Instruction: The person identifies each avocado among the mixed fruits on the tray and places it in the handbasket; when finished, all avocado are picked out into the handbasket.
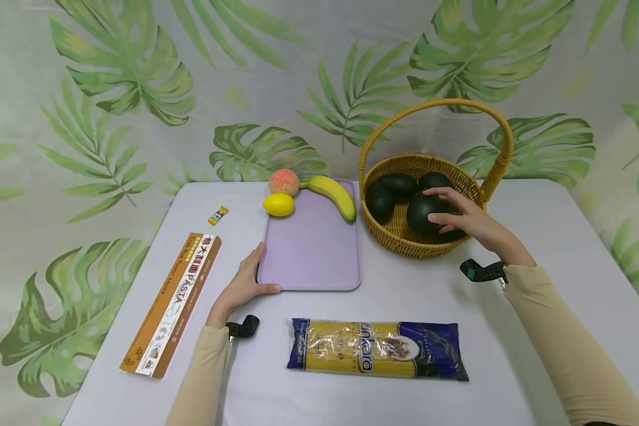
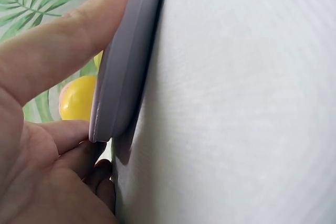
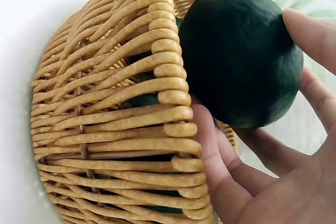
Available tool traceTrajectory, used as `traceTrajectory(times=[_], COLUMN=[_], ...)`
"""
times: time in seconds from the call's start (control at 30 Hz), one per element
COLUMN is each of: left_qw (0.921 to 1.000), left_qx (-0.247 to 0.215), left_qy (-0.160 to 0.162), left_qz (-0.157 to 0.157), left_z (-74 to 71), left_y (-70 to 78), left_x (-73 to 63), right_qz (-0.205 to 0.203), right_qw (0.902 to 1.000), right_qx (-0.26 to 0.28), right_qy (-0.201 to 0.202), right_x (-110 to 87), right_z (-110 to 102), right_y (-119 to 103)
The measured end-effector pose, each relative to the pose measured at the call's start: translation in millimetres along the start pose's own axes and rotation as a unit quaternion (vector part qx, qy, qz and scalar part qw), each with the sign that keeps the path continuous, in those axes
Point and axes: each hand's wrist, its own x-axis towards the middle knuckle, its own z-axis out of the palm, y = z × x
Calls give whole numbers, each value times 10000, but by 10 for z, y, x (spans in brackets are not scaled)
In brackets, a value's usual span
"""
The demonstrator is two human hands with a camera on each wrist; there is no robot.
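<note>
My right hand grips a dark green avocado between thumb and fingers, at the rim of a wicker basket. Several more avocados lie inside the basket. At the front left corner of a lilac tray, my left hand is spread, its thumb along the front edge and its fingers along the left side. In the left wrist view the thumb touches the tray rim. A banana, a peach and a lemon lie at the tray's back end.
A long pasta box lies slanted on the left of the white table, with a small wrapped snack behind it. In front lies a clear and blue pack of spaghetti. The basket's tall handle arches over it. Leaf-patterned cloth hangs behind.
</note>
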Motion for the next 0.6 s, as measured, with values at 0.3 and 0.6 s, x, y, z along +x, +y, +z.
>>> traceTrajectory(times=[0.3,0.6], left_qw=[10000,9998], left_qx=[31,-14], left_qy=[-4,54], left_qz=[21,164], left_z=[8,17], left_y=[8,-9], left_x=[21,10], right_qz=[-103,-320], right_qw=[9984,9905], right_qx=[-477,-1252], right_qy=[-286,-470], right_x=[119,141], right_z=[70,78], right_y=[-27,-43])
